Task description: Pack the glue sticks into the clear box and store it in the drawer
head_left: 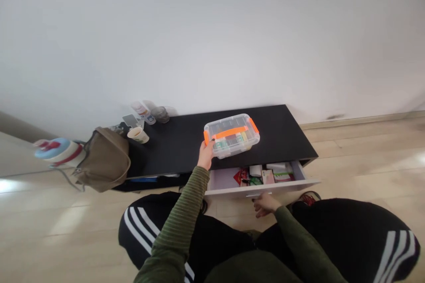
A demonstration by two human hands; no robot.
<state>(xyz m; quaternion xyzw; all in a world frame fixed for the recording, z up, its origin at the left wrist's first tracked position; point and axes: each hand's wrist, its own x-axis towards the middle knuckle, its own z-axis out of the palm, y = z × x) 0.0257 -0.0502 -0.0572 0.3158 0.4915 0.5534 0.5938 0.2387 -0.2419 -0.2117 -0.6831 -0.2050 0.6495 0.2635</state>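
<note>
My left hand (206, 154) grips the near left corner of a clear plastic storage box (234, 141) with an orange carry handle and orange side latches. The box is closed over small packets, above the black top of a low cabinet (179, 141); whether it rests there or is lifted, I cannot tell. Below it, a white drawer (229, 191) is pulled out. Small boxes, a red packet and papers lie in it. At the drawer's front, my right hand (265, 205) has its fingers curled at the metal drawer handle (257, 194), partly covering its right end.
On the cabinet's left end are a brown bag (106, 159), a paper cup (138, 135), a spray can (144, 112) and a glass jar (160, 114). A blue-and-white container (61, 152) stands beside the bag. The wall (212, 44) rises behind. My knees flank the drawer.
</note>
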